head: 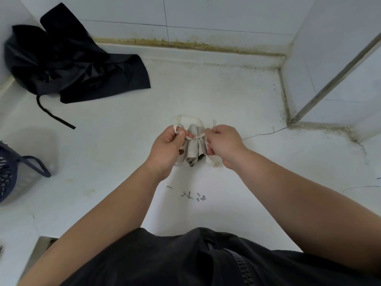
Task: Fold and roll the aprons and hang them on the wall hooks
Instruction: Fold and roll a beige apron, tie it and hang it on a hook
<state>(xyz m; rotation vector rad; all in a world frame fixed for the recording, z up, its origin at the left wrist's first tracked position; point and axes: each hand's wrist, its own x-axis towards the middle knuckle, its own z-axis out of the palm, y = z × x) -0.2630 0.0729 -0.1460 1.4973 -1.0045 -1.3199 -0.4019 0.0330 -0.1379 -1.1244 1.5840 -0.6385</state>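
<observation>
- My left grip [171, 145] pinches one end of the pale tie [192, 138] and my right grip [223, 142] pinches the other, fingers curled tight, with the knot between them.
- The tie crosses the rolled apron [193, 151], which lies on the white surface [247, 104] between my hands. It is soft, light beige cloth, and I judge it will slump unless cinched mid-roll.
- Well apart, far left, a limp black apron [68, 65] lies heaped, matte and creased.

Tiled utility corner.
White wall tiles [226, 15], a grimy sealant seam [185, 45], a scuffed white counter [226, 96], a plastic basket [12, 172].
</observation>
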